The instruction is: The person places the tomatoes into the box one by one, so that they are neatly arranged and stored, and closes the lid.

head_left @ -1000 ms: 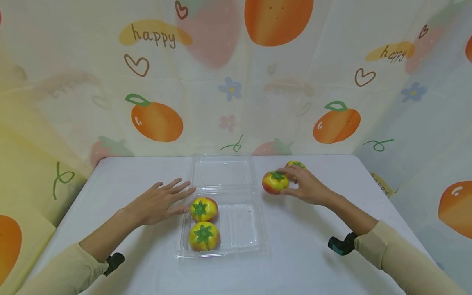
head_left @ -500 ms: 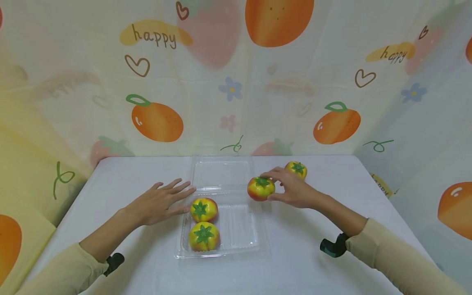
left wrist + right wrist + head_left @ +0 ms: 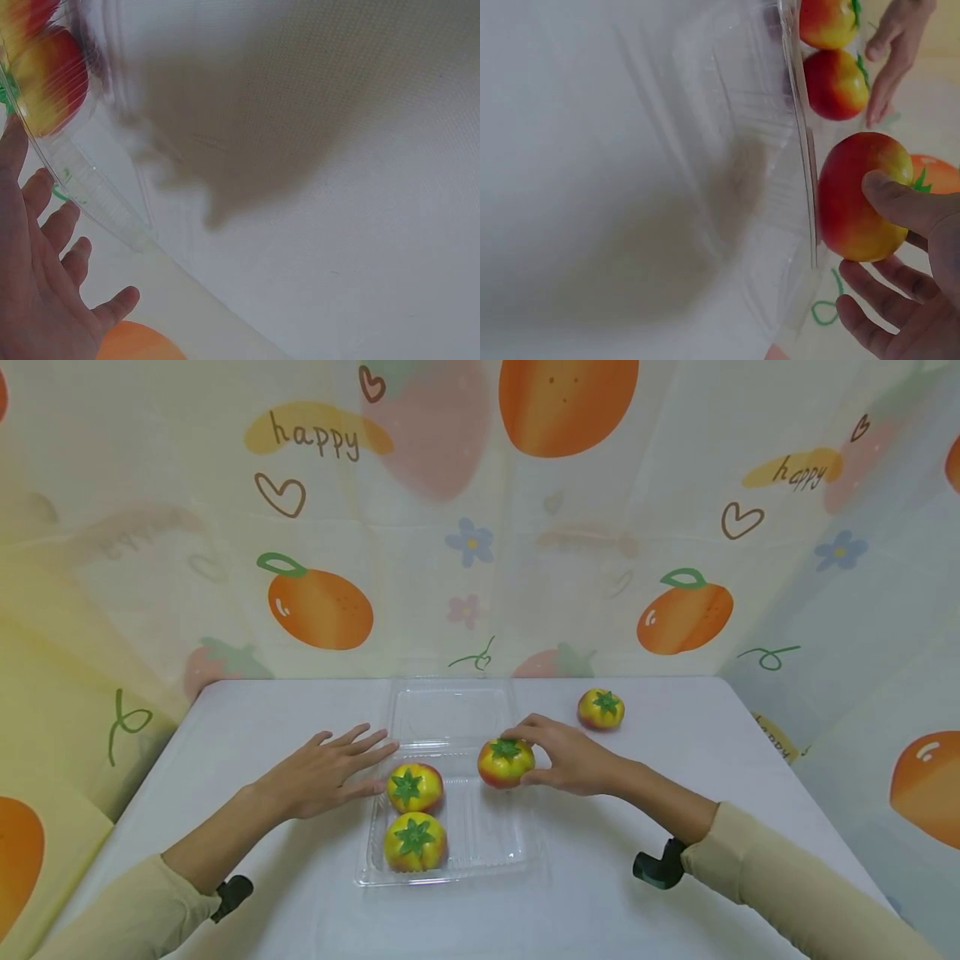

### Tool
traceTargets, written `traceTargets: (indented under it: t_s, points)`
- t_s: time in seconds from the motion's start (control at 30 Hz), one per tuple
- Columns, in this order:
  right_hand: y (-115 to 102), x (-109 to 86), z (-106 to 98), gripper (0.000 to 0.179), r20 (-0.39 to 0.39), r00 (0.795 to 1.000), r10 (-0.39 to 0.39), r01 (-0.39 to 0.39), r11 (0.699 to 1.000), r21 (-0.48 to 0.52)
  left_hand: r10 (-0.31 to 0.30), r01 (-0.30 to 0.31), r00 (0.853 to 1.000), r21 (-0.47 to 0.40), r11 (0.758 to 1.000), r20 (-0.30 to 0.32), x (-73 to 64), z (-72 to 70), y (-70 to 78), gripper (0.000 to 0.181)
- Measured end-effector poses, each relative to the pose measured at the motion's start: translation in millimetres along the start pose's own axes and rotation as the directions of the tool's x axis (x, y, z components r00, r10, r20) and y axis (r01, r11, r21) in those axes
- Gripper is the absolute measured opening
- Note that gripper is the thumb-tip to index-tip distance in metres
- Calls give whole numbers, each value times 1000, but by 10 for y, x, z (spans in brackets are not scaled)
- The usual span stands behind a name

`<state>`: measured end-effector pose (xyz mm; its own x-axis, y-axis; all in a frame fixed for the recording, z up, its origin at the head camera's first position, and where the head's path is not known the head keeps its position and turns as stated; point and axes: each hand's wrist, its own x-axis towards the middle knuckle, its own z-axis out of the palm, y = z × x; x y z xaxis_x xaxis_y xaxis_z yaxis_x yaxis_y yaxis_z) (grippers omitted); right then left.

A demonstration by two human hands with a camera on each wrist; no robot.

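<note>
My right hand (image 3: 573,758) holds a red-and-yellow tomato (image 3: 504,765) with a green star-shaped top, pinched between thumb and fingers. It hangs over the back right part of a clear plastic clamshell box (image 3: 450,878). Two similar tomatoes, a rear one (image 3: 415,787) and a front one (image 3: 415,842), sit along the box's left side. Beside that left edge, my left hand (image 3: 318,774) has its fingers spread, thumb close to the rear tomato. In the right wrist view, the thumb presses the held tomato (image 3: 855,214) near the box wall.
Another tomato (image 3: 601,709) lies on the white table (image 3: 660,718) at the back right, outside the box. The box's lid (image 3: 453,710) is folded back flat behind it. A fruit-printed cloth (image 3: 465,585) hangs behind the table.
My right hand has carried the tomato leftward and toward me, from near the back right tomato to over the box. The left hand has stayed in place.
</note>
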<state>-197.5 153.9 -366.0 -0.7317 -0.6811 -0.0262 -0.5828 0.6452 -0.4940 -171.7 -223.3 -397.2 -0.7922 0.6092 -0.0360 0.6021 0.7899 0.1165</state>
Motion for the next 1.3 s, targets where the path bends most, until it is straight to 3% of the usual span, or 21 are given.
traceTargets:
  t_s: [0.53, 0.8, 0.97, 1.3]
  points:
    - [-91, 52, 152, 57, 59, 998, -17, 19, 999, -41, 7, -7, 1000, -1, 1000, -10, 25, 49, -35, 65]
    - [-93, 68, 250, 56, 79, 997, -26, 39, 986, -164, 10, -10, 1000, 2, 1000, -13, 35, 61, -43, 65]
    - [-126, 73, 292, 55, 96, 995, -16, 32, 986, -166, -1, 1, 1000, -2, 1000, 0, 30, 56, -44, 65]
    - [-87, 72, 346, 59, 69, 994, -87, 99, 976, -196, -5, 5, 1000, -5, 1000, 5, 15, 58, -45, 66]
